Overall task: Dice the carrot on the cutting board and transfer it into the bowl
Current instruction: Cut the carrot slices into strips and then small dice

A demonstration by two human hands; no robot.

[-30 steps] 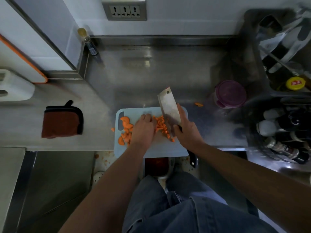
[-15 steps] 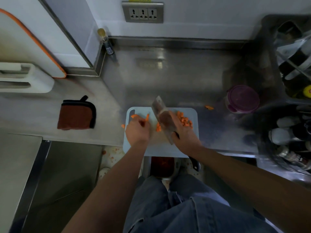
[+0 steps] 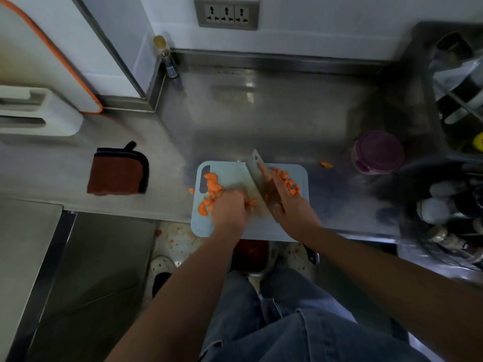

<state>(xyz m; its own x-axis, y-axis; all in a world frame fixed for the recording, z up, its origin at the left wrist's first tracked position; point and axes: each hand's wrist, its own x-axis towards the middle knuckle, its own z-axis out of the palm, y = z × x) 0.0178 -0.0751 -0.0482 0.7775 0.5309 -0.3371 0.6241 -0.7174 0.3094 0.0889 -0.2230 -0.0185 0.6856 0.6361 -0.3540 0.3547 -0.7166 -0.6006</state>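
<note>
Orange carrot (image 3: 212, 188) at nine o'clock on the board (image 3: 231, 173); my right grip (image 3: 290, 207) wraps the cleaver (image 3: 253, 169); left grip (image 3: 230, 210) blurred, unreadable.

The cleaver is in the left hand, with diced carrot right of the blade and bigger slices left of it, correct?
No: in the head view the right hand grips the cleaver, not the left hand. Diced carrot does lie right of the blade, bigger slices left of it.

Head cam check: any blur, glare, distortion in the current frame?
Head view: left hand smeared by motion over the carrot slices; cleaver blade soft; glare patch on the steel counter; overall dim, right side darkest; wide-angle curvature toward the frame edges.
</note>
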